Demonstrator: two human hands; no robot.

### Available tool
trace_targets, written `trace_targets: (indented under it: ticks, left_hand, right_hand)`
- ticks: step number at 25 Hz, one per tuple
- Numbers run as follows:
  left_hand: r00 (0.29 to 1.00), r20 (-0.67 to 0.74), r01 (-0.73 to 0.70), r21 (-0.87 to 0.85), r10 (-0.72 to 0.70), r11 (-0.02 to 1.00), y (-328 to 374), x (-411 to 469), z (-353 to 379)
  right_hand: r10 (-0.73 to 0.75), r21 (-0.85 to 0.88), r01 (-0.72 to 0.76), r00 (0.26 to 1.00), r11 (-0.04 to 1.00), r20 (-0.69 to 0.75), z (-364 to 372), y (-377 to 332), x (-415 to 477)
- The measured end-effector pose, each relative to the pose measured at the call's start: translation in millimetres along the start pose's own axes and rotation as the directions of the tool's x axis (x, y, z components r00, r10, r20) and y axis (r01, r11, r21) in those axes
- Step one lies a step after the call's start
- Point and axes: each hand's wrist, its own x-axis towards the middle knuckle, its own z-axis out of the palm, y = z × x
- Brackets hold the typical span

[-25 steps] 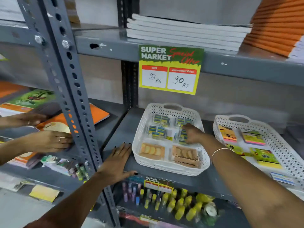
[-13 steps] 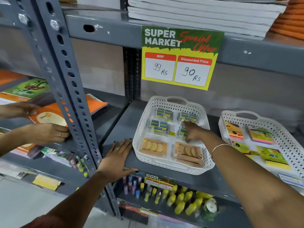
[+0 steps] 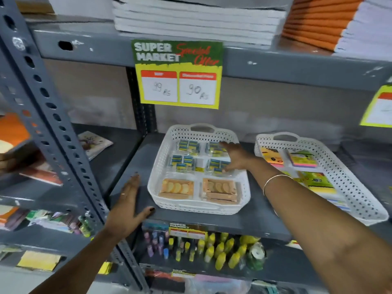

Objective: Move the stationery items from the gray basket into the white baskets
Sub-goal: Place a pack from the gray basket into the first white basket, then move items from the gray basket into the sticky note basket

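Two white perforated baskets stand on the grey shelf. The left white basket (image 3: 161, 166) holds several clear packs of blue-and-yellow items (image 3: 182, 161) and two orange packs (image 3: 177, 187) at its front. My right hand (image 3: 235, 158) lies flat inside it, fingers spread over the right-hand packs, gripping nothing that I can see. My left hand (image 3: 128, 200) rests flat on the shelf edge, left of that basket. The right white basket (image 3: 347, 181) holds colourful sticky-note pads (image 3: 303, 159). The gray basket is out of view.
A grey perforated upright (image 3: 53, 128) stands left of my left hand. A price card (image 3: 178, 75) hangs from the shelf above, which carries stacked notebooks (image 3: 197, 20). Below are markers and yellow bottles (image 3: 212, 249). Books lie on the left rack (image 3: 93, 143).
The camera has swung right and the other person's hands on the left rack are out of view. My right hand has slid toward the back of the left basket, fingers spread.
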Motion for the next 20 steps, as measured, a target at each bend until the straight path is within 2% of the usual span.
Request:
trace_targets:
  ticks: [2, 4, 8, 11, 14, 17, 19, 20]
  left_hand:
    - [0.985, -0.164, 0.029, -0.083, -0.042, 0.996, 22.1, 5.5, -8.5]
    - [0.966, -0.256, -0.040, -0.106, 0.012, 0.994, 66.5, 20.0, -11.0]
    - [0.933, -0.269, -0.251, -0.004, 0.240, 0.968, 205.5, 52.1, 26.0]
    - [0.888, -0.189, -0.428, 0.000, 0.420, 0.904, 335.0, 61.5, 90.6]
    - [0.847, -0.067, -0.531, -0.042, 0.528, 0.846, 440.4, 55.8, 160.7]
    - [0.823, 0.119, -0.542, -0.131, 0.556, 0.830, 509.5, 40.4, 223.3]
    - [0.797, 0.227, -0.555, -0.093, 0.560, 0.827, 534.0, 35.2, 256.0]
    - [0.803, 0.227, -0.555, -0.054, 0.551, 0.830, 542.9, 34.6, 269.7]
  right_hand:
    - [0.011, 0.040, -0.007, 0.994, 0.999, -0.106, -14.7, 18.3, -17.1]
    - [0.048, 0.077, -0.033, 0.978, 0.996, -0.202, -30.4, 52.5, -39.8]
    - [0.125, 0.075, -0.109, 0.956, 0.991, -0.265, -54.5, 147.4, -92.7]
    - [0.217, 0.048, -0.212, 0.938, 0.976, -0.271, -67.4, 236.6, -138.0]
    - [0.283, 0.077, -0.272, 0.926, 0.959, -0.250, -72.5, 320.3, -177.7]
    - [0.342, 0.065, -0.336, 0.921, 0.940, -0.189, -73.3, 388.0, -213.3]
    - [0.369, 0.061, -0.364, 0.919, 0.930, -0.141, -68.7, 421.3, -227.1]
    - [0.374, 0.059, -0.370, 0.921, 0.927, -0.112, -65.7, 435.0, -230.8]
